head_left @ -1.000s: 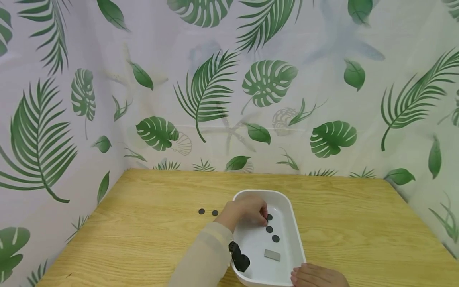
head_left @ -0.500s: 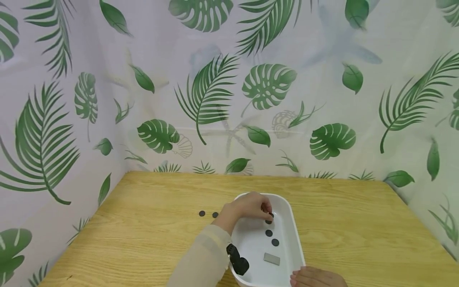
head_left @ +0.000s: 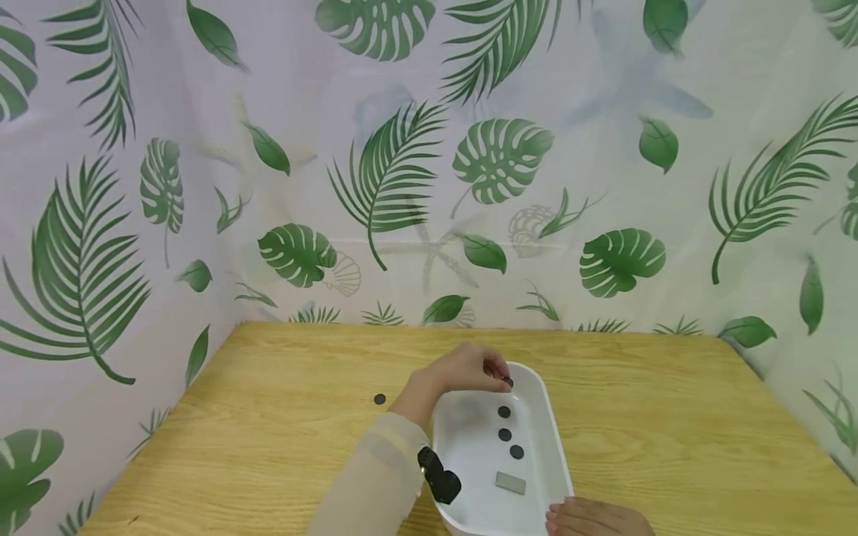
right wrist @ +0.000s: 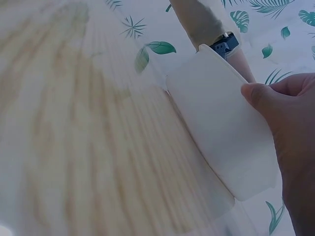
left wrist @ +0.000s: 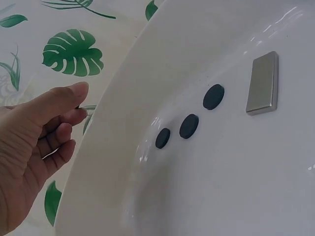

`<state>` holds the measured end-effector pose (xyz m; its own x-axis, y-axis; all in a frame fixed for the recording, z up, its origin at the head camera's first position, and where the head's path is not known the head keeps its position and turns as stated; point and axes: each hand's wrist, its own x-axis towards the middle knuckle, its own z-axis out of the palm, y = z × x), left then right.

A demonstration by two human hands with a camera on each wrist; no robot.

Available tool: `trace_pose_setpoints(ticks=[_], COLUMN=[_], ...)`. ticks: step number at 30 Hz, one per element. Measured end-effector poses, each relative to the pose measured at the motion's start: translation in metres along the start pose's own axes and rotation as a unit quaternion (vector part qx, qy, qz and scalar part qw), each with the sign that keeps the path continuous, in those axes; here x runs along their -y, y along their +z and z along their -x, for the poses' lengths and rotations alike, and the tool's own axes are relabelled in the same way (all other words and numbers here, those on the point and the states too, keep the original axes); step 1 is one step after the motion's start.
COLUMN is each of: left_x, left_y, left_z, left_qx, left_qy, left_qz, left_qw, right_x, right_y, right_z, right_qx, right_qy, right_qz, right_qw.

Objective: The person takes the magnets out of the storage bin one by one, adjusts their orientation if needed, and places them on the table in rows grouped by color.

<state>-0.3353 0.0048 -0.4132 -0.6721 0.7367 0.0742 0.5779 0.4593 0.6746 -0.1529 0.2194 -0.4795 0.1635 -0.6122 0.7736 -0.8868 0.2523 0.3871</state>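
Your left hand point(head_left: 465, 368) pinches a small, round, dark-grey disc point(head_left: 509, 383) at the far end of a glossy, rounded white tray point(head_left: 464, 432), three matching discs point(head_left: 505, 435) rowed toward you roughly along its long axis, your right hand point(head_left: 598, 518) gripping the near right corner.

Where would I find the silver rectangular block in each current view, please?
Head: the silver block lies in the white tray, low, slightly right of centre.
Left wrist: the silver block is at upper right.
Right wrist: not in it.
Shared landmark: the white tray, in all three.
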Motion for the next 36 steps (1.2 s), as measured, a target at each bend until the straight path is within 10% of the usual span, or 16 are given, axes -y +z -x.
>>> trace_pose_setpoints(ticks=[36], left_x=[0.032], left_y=[-0.038], left_z=[0.048], left_qx=[-0.046], left_qy=[-0.037], left_qz=[0.048], left_qw=[0.9971], right_x=[-0.005], right_y=[-0.003], right_z=[0.000], right_qx=[0.008], right_qy=[-0.014], right_qz=[0.013], right_qw=[1.000])
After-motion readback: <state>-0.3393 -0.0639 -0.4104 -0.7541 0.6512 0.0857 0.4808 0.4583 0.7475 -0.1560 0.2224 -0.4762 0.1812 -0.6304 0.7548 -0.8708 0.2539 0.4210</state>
